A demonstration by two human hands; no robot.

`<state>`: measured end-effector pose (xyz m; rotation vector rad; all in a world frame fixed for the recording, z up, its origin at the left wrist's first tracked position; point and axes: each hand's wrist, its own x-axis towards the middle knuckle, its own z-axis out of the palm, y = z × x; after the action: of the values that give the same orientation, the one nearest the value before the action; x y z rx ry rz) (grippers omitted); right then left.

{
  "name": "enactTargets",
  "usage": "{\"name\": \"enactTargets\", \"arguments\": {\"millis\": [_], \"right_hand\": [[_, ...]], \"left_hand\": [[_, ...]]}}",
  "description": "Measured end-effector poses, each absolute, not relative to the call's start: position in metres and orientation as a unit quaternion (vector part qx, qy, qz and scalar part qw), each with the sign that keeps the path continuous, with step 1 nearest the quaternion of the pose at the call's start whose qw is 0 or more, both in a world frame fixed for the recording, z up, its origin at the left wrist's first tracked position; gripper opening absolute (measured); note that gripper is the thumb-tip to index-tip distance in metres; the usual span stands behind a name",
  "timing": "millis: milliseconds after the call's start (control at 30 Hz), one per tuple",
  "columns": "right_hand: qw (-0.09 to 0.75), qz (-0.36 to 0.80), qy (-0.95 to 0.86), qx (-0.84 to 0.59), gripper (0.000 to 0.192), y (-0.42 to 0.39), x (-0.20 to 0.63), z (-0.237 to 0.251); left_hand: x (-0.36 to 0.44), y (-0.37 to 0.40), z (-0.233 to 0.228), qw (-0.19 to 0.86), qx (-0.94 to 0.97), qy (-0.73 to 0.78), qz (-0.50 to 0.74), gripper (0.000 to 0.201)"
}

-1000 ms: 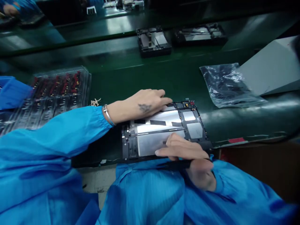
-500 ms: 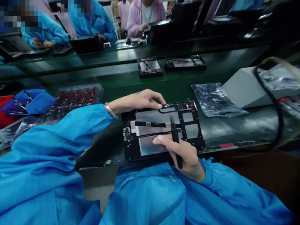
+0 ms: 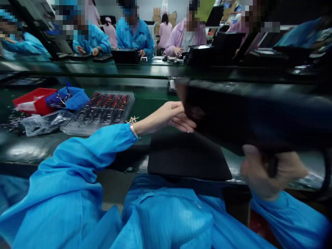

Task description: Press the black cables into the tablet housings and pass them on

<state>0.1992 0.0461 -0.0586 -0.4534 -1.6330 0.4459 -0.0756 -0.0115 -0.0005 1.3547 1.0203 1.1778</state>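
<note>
While right hand (image 3: 261, 174) grips it, panel (image 3: 233, 116) looks blurred.

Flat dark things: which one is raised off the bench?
The blurred slab, held up by the right hand; the other, a plain black mat, lies flat on the bench.

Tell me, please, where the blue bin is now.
In the head view, the blue bin sits at left, between the red bin and the clear tray.

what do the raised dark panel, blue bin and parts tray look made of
Raised dark panel: glossy, perhaps glass or plastic; blurred, but seemingly mirrors the left hand. Blue bin: smooth, probably moulded plastic, evenly coloured. Parts tray: likely clear, shiny plastic; see-through edges, glints.
</note>
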Motion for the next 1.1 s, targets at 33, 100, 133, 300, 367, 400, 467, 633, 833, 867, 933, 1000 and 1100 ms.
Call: {"name": "enactTargets", "arguments": {"millis": [33, 100, 133, 300, 367, 400, 467, 633, 833, 867, 933, 1000, 1100], "right_hand": [[0.681, 0.224, -0.661, -0.220, 0.015, 0.045, 0.195, -0.055], [0.703, 0.335, -0.577, -0.246, 0.013, 0.042, 0.189, -0.046], [0.683, 0.399, -0.552, -0.264, 0.013, 0.041, 0.188, -0.040], [0.538, 0.571, -0.521, -0.336, 0.017, 0.035, 0.190, -0.023], [0.512, 0.603, -0.502, -0.349, 0.022, 0.034, 0.190, -0.023], [0.505, 0.613, -0.494, -0.354, 0.022, 0.033, 0.190, -0.024], [0.488, 0.630, -0.481, -0.366, 0.022, 0.032, 0.189, -0.026], [0.445, 0.680, -0.439, -0.384, 0.022, 0.032, 0.186, -0.033], [0.423, 0.714, -0.389, -0.401, 0.023, 0.037, 0.182, -0.039], [0.419, 0.718, -0.385, -0.401, 0.022, 0.038, 0.182, -0.039], [0.412, 0.724, -0.380, -0.402, 0.022, 0.038, 0.182, -0.041], [0.410, 0.723, -0.382, -0.404, 0.021, 0.037, 0.182, -0.042], [0.418, 0.707, -0.403, -0.404, 0.021, 0.037, 0.182, -0.039]], "left_hand": [[-0.073, -0.019, 0.000, 0.522, 0.558, 0.411, 0.497, 0.048], [-0.068, -0.032, 0.004, 0.501, 0.576, 0.411, 0.497, 0.054], [-0.065, -0.036, 0.006, 0.473, 0.591, 0.422, 0.499, 0.054], [-0.055, -0.041, 0.006, 0.388, 0.587, 0.473, 0.531, 0.046], [-0.053, -0.038, 0.001, 0.407, 0.552, 0.474, 0.551, 0.049], [-0.052, -0.036, -0.001, 0.420, 0.534, 0.476, 0.559, 0.051], [-0.052, -0.033, -0.006, 0.443, 0.500, 0.485, 0.565, 0.054], [-0.055, -0.026, -0.014, 0.477, 0.445, 0.516, 0.555, 0.051], [-0.059, -0.018, -0.021, 0.490, 0.421, 0.539, 0.539, 0.046], [-0.059, -0.018, -0.021, 0.491, 0.421, 0.541, 0.538, 0.046], [-0.059, -0.017, -0.023, 0.490, 0.421, 0.543, 0.537, 0.048], [-0.059, -0.016, -0.025, 0.489, 0.421, 0.546, 0.535, 0.049], [-0.059, -0.016, -0.026, 0.487, 0.432, 0.543, 0.531, 0.048]]}}
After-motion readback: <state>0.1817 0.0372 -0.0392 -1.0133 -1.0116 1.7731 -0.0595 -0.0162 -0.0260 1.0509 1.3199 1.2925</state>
